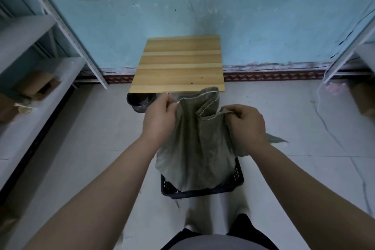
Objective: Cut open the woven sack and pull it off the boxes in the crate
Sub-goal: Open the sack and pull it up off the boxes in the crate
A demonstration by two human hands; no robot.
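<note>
The light is dim, cool and even, with no glare. A soft shadow lies on the blue wall (263, 16) above the wooden tabletop (178, 63). Wide-angle bending curves the shelving uprights (67, 26) at the left and right edges. The whole frame is slightly soft, the lower corners most blurred.

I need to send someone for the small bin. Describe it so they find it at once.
Start at the wooden table against the blue wall. Under its front left corner, on the floor, stands the bin: a small round dark container, unlike the rectangular slotted crate nearer the person.
</note>
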